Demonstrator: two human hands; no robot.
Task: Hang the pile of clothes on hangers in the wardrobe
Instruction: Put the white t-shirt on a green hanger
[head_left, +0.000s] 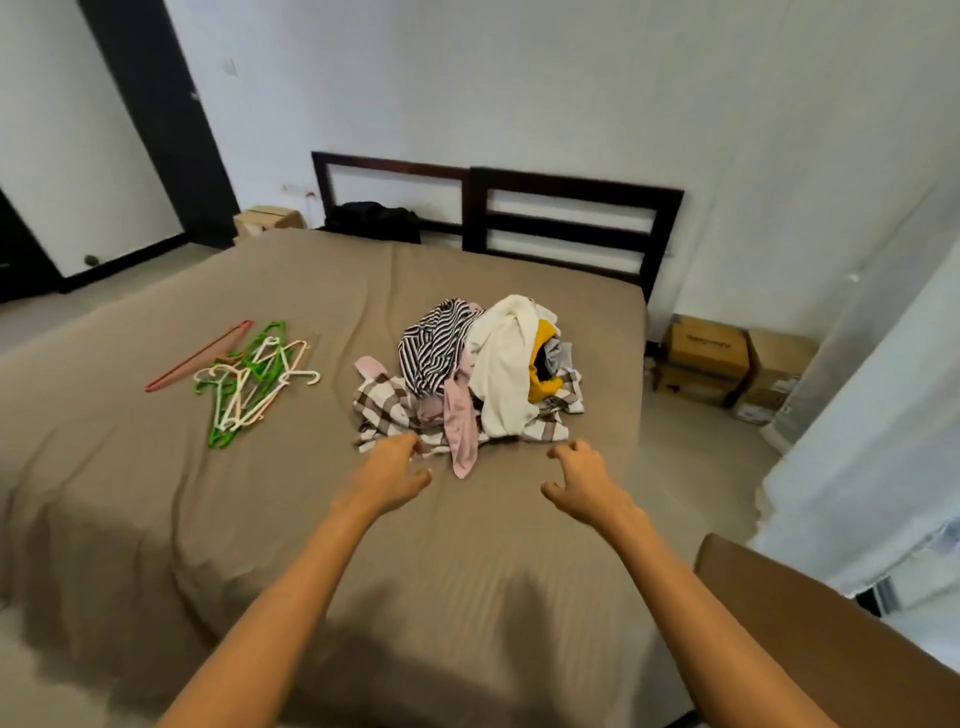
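Observation:
A pile of clothes (478, 374) lies on the brown bed (260, 509): a striped black-and-white piece, a cream one, a yellow one, a pink one and a brown-checked one underneath. Left of it is a heap of plastic hangers (244, 379), green, white and red. Both my arms reach over the bed. My left hand (392, 475) hovers with loosely spread fingers at the near edge of the checked cloth and holds nothing. My right hand (579, 478) is spread a little short of the pile's right corner, also holding nothing.
A dark slatted headboard (571, 223) stands against the white wall. Cardboard boxes (727, 364) sit on the floor right of the bed. A brown panel (831, 649) juts in at the lower right, beside a white curtain (883, 441). A dark door frame (156, 119) is at the left.

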